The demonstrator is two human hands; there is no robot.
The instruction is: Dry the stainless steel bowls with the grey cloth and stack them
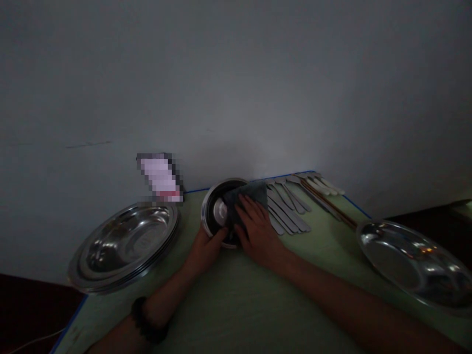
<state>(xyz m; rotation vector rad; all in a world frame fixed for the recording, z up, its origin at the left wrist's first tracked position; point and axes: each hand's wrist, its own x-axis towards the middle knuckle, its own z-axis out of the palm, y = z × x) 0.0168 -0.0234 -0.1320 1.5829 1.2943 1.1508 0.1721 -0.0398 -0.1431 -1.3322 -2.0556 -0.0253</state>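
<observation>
A round metal bowl (205, 209) with a dark inside and a shiny centre sits near the back edge of the table. My left hand (203, 250) grips its near-left rim, thumb bent over the edge. On the bowl's right side, my right hand (258, 231) presses a dark grey cloth (256, 191), fingers spread over it. The cloth covers that side of the rim and part of the inside. Several metal utensils (289, 216) lie just right of the cloth, partly hidden by my right hand.
A stack of shiny metal basins (83, 282) stands on the left of the green table (221, 305). Behind it a blurred-out phone-like object (160, 177) leans at the wall. Chopsticks (328, 204) and white-handled utensils (328, 186) lie right, near another metal basin (401, 295).
</observation>
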